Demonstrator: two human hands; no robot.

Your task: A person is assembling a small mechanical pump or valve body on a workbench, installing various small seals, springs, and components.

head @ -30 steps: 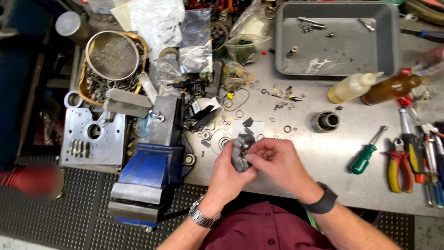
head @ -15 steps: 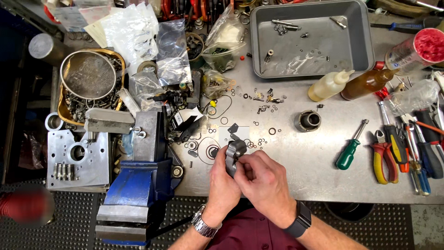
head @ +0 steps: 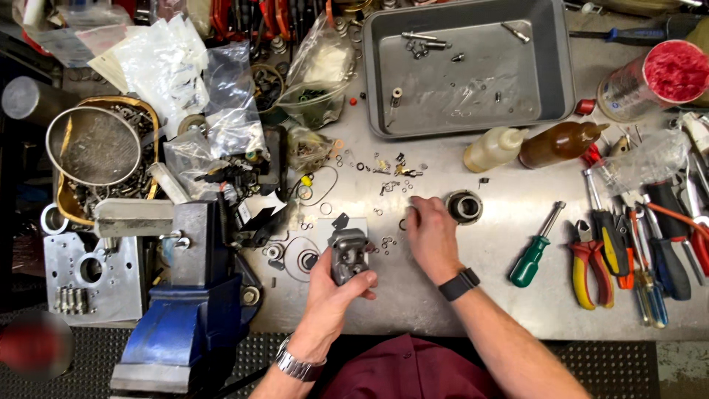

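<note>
Metal housing (head: 348, 253) sits gripped in the left hand (head: 336, 284), near the blue vise (head: 188, 310); the right hand (head: 430, 233) pinches, seemingly, a small ring (head: 403, 223) beside the round bearing (head: 465, 206), for fitting next.

1. A vise (head: 185, 295) sits at the desk's (head: 487, 295) left front edge.
2. A tray (head: 473, 66) lies at the back.
3. Two bottles (head: 528, 145) lie just before the tray.
4. A screwdriver (head: 537, 247) and pliers (head: 591, 262) lie at the right.
</note>
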